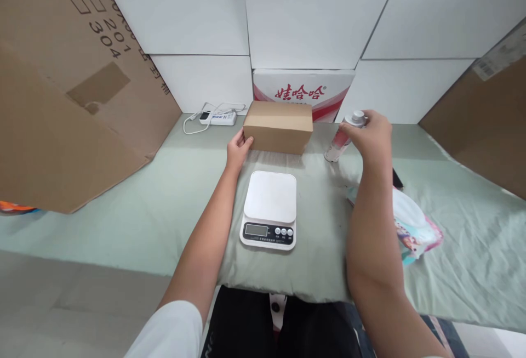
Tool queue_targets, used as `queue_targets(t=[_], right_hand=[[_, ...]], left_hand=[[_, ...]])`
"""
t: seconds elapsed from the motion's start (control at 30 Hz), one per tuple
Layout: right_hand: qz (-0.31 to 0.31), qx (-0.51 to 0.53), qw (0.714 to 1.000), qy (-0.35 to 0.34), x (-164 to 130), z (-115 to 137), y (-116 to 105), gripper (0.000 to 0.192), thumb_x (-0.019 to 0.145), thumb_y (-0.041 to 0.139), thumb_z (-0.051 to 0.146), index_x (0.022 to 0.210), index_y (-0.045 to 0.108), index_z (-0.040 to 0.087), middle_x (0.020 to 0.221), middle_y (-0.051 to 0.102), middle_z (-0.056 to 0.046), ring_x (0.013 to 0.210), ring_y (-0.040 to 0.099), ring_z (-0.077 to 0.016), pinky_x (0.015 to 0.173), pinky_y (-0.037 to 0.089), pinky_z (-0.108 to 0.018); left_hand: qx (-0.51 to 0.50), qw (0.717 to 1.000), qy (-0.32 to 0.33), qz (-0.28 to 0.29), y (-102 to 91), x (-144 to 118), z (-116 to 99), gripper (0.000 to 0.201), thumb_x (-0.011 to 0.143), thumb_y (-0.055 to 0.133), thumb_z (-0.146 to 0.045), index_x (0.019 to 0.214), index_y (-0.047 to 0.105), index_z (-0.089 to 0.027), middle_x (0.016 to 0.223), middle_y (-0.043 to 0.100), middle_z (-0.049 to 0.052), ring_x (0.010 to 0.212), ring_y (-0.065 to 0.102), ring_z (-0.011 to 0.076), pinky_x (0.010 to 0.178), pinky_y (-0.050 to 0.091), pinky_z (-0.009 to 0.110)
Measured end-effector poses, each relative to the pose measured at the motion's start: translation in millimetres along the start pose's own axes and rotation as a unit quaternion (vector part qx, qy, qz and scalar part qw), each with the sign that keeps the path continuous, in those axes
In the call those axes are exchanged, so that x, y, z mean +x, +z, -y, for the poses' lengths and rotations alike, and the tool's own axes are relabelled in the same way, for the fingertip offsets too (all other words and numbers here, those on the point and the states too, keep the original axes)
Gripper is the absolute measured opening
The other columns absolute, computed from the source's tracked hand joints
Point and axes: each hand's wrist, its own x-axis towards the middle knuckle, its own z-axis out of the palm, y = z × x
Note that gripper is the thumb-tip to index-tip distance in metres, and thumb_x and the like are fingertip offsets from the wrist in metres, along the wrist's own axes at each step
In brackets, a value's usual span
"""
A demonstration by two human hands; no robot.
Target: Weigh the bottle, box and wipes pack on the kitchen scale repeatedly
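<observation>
My left hand [238, 148] grips the left end of a small brown cardboard box [279, 128], thumb on its front face and fingers along its side. The box rests on the green cloth with its top closed. My right hand [372, 132] is wrapped round the upper part of a pink and white spray can [341, 138] with a white cap. The can leans, its base close to or on the cloth; contact is hard to tell. Between my forearms lies a white kitchen scale [271, 198] with a bare platform and a blank-looking display.
A soft pack of wipes [413, 223] is partly behind my right forearm, near a black object [396, 179]. A power strip [218, 118] with a white cable lies at the back left. Large cardboard sheets [94, 100] flank both sides; a white and red carton [304, 86] stands behind.
</observation>
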Motion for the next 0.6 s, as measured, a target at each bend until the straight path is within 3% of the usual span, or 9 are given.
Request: queue_targets(t=[0.13, 0.23, 0.37, 0.47, 0.53, 0.6], right_hand=[[0.007, -0.003, 1.0, -0.008, 0.2, -1.2, 4.3, 0.027, 0.073, 0.075, 0.035, 0.096, 0.065, 0.026, 0.099, 0.072, -0.009, 0.098, 0.066, -0.0306, 0.09, 0.053, -0.047], [0.028, -0.013, 0.999, 0.012, -5.2, 4.3, -4.1, 0.047, 0.076, 0.078, 0.042, 0.118, 0.067, 0.025, 0.122, 0.073, -0.014, 0.114, 0.067, -0.0348, 0.096, 0.053, -0.05], [0.024, -0.049, 0.997, 0.053, -32.1, 24.7, -42.0, 0.095, 0.076, 0.081, 0.061, 0.158, 0.05, 0.023, 0.158, 0.057, -0.021, 0.14, 0.057, -0.0425, 0.105, 0.05, -0.055], [0.027, -0.116, 0.992, 0.036, -60.5, 27.9, -76.1, 0.099, 0.08, 0.075, 0.068, 0.164, 0.045, 0.023, 0.158, 0.059, -0.017, 0.135, 0.062, -0.0417, 0.105, 0.051, -0.055], [0.089, -0.189, 0.978, 0.025, -77.3, 13.6, -91.6, 0.097, 0.083, 0.07, 0.07, 0.164, 0.044, 0.025, 0.157, 0.061, -0.015, 0.132, 0.065, -0.0415, 0.104, 0.053, -0.055], [0.181, -0.279, 0.943, 0.021, -90.2, -12.0, -99.1, 0.098, 0.086, 0.064, 0.071, 0.167, 0.037, 0.024, 0.162, 0.056, -0.017, 0.14, 0.059, -0.0446, 0.108, 0.051, -0.055]], left_hand=[[0.003, 1.0, -0.003, 0.0, 0.2, -0.4, -1.8, 0.076, 0.08, 0.088, -0.045, 0.147, 0.066, -0.018, 0.155, 0.064, 0.013, 0.154, 0.051, 0.0323, 0.134, 0.034, 0.047], [0.001, 1.0, -0.004, -0.004, 0.4, -0.1, -1.5, 0.077, 0.08, 0.089, -0.045, 0.147, 0.066, -0.017, 0.156, 0.063, 0.013, 0.154, 0.051, 0.033, 0.134, 0.035, 0.047], [-0.006, 1.0, -0.006, -0.008, 0.2, 0.9, 1.0, 0.077, 0.08, 0.09, -0.047, 0.147, 0.066, -0.016, 0.156, 0.063, 0.014, 0.155, 0.05, 0.0343, 0.135, 0.033, 0.048], [-0.004, 1.0, -0.002, -0.009, 0.1, 1.1, 2.1, 0.076, 0.078, 0.09, -0.048, 0.143, 0.068, -0.016, 0.154, 0.064, 0.014, 0.153, 0.052, 0.0336, 0.134, 0.033, 0.048], [-0.003, 1.0, 0.001, -0.009, 0.3, 0.8, 2.2, 0.074, 0.079, 0.09, -0.047, 0.142, 0.069, -0.015, 0.155, 0.064, 0.014, 0.153, 0.052, 0.0333, 0.133, 0.035, 0.046], [-0.008, 1.0, 0.0, -0.012, 0.7, 0.5, 2.1, 0.073, 0.08, 0.089, -0.046, 0.142, 0.069, -0.015, 0.155, 0.064, 0.015, 0.153, 0.052, 0.0333, 0.133, 0.035, 0.046]])
